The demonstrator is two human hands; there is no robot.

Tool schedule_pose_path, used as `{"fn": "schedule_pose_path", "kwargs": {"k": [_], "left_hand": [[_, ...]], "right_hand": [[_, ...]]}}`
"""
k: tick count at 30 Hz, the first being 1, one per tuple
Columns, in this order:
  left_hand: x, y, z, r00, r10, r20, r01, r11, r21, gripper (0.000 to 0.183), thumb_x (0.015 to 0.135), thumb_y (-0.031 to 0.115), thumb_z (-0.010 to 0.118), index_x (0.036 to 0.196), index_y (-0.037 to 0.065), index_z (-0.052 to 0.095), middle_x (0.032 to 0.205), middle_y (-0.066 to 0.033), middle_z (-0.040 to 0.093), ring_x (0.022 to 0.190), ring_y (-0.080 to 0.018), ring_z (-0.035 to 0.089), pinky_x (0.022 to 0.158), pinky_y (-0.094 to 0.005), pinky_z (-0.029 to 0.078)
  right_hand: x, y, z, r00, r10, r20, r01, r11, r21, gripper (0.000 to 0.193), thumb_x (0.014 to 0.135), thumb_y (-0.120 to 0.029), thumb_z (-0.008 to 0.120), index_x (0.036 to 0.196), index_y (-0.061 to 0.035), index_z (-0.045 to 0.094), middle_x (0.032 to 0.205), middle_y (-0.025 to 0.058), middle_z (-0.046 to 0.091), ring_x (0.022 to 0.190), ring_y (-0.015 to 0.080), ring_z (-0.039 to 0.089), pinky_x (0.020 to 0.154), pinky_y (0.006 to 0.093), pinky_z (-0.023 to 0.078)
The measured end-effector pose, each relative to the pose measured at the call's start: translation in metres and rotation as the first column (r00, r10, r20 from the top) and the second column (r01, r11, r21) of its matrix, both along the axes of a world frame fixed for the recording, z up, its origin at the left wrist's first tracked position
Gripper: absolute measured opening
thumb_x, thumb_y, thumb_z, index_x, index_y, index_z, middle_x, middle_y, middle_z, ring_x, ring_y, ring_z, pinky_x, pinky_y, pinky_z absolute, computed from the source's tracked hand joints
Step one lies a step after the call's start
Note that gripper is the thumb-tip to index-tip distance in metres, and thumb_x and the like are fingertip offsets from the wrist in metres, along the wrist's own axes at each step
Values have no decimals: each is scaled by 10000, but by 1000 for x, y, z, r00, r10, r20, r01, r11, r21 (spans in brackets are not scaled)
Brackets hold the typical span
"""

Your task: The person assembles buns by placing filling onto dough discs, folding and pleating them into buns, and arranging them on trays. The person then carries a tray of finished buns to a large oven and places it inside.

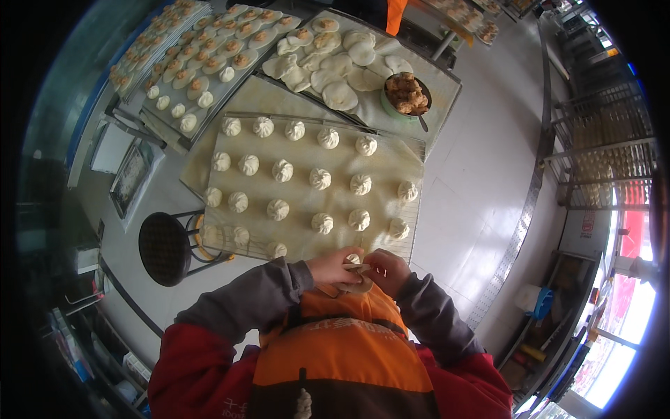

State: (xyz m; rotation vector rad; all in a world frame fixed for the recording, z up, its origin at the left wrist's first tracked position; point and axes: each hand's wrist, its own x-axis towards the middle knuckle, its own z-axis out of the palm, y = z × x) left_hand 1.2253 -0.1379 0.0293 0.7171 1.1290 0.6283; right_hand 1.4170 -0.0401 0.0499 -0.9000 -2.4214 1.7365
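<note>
Close to my body, at the near edge of the cloth-lined rack, my left hand cups a round dough wrapper. The fingers of my right hand are closed at the wrapper's rim, pinching it. Whether filling lies inside the wrapper is hidden by my fingers. Just beyond my hands a pleated bun sits on the rack. Rows of other white pleated buns stand upright across the cloth, spaced apart.
Flat dough wrappers overlap on a board beyond the rack. A green bowl of meat filling with a spoon handle stands there. Trays of filled wrappers lie far left. A dark round stool is at left; shelving racks stand right.
</note>
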Motion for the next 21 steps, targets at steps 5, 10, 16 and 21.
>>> {"fn": "schedule_pose_path", "kwargs": {"k": [5, 10, 16, 21], "left_hand": [[6, -9, 22, 958, 197, 207, -164, 972, -167, 348, 978, 253, 522, 1282, 89, 481, 996, -38, 633, 820, -161, 637, 585, -329, 561], [18, -21, 23, 992, 105, -71, -105, 994, 2, 316, 990, 249, 497, 1260, 87, 479, 957, -41, 636, 770, -156, 640, 474, -274, 526], [9, -27, 6, 988, 139, 68, -134, 988, -77, 303, 997, 261, 482, 1247, 90, 475, 895, -61, 635, 624, -149, 636, 412, -265, 487], [8, -28, 3, 991, 107, 82, -102, 993, -60, 292, 1004, 258, 455, 1259, 117, 472, 883, -58, 628, 582, -141, 621, 397, -266, 470]], "right_hand": [[6, -5, -3, 996, -70, -47, 73, 995, 68, 138, 817, -89, 648, 938, -50, 596, 840, 103, 583, 710, 254, 580, 654, 332, 485], [4, -7, -4, 995, -86, -41, 80, 988, -129, 180, 810, -96, 655, 975, -56, 596, 842, 98, 577, 718, 266, 583, 658, 334, 491], [-8, -2, -3, 978, 130, -161, -88, 965, 247, 198, 796, -92, 675, 981, -56, 614, 842, 86, 586, 736, 235, 598, 666, 326, 502], [-10, -7, 4, 984, 58, -169, -40, 993, 111, 176, 762, -33, 694, 925, -43, 631, 890, 92, 618, 746, 234, 621, 649, 322, 515]]}}
